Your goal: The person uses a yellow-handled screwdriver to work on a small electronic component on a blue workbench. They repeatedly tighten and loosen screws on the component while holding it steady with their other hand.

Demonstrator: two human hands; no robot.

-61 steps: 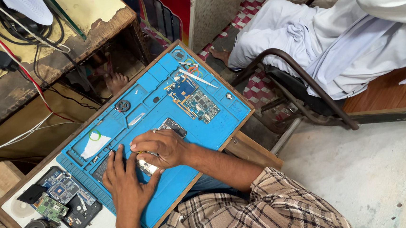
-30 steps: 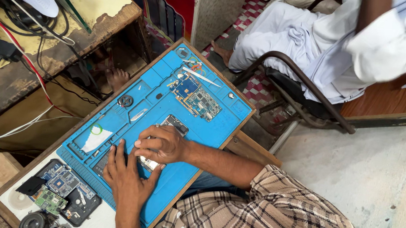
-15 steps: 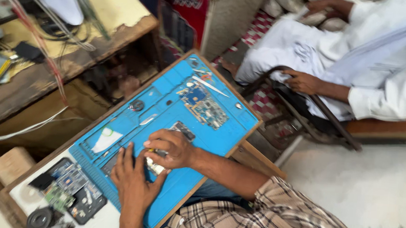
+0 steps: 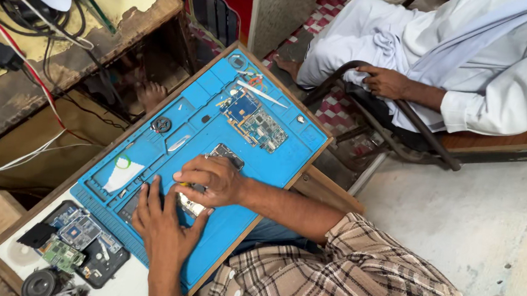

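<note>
- Hands at work: two. The left hand lies flat, fingers spread, pressing on a small dark device on the blue mat.
- The right hand curls over the same device from above, fingers bent and pinched around something yellow and thin; what it grips I cannot tell.
- One blue silicone work mat covers most of the bench, with moulded compartments along its far edges.
- One circuit board with a blue patch lies on the mat, well apart from the hands, towards the far end.
- One pale, thin tool lies just beyond that board.
- One dark rectangular part sits just beside the right hand's knuckles.
- One white scrap rests in a compartment near the left fingertips, and one small round dark piece lies further up.
- One black tray off the mat's near end holds several small green and blue boards.
- One other person in white sits on a chair beyond the bench, one hand resting on its arm.
</note>
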